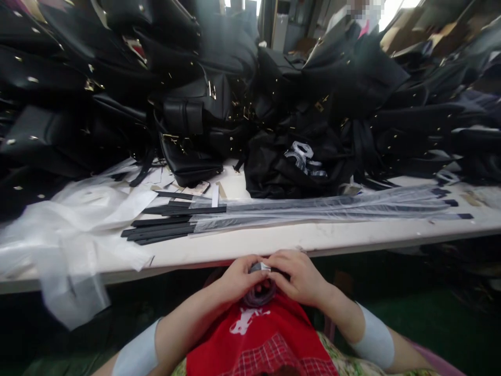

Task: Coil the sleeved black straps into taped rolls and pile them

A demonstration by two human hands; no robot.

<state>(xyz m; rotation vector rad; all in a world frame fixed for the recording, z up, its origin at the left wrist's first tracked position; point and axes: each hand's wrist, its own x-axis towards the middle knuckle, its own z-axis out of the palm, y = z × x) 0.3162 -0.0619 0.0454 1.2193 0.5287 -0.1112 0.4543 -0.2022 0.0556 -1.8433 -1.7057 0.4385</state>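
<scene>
Close to my body, just below the table's front edge, my left hand [246,277] and my right hand [296,274] hold a coiled strap [259,297] between them. The coil looks dark and seems wrapped in clear film, with a pale patch at its top. Fingers of both hands close around its upper part and hide some of it. Across the table in front lie several long black straps [164,230], partly covered by clear plastic sleeves [313,209]. Similar small wrapped coils [303,156] rest on a black cloth bag [270,172] farther back.
Black leather bags [188,115] with gold fittings are piled along the back of the white table [242,243]. Loose translucent plastic sheeting [78,235] hangs over the front edge at left. Paper scraps lie near the bags. Another person [354,21] is partly visible behind the pile.
</scene>
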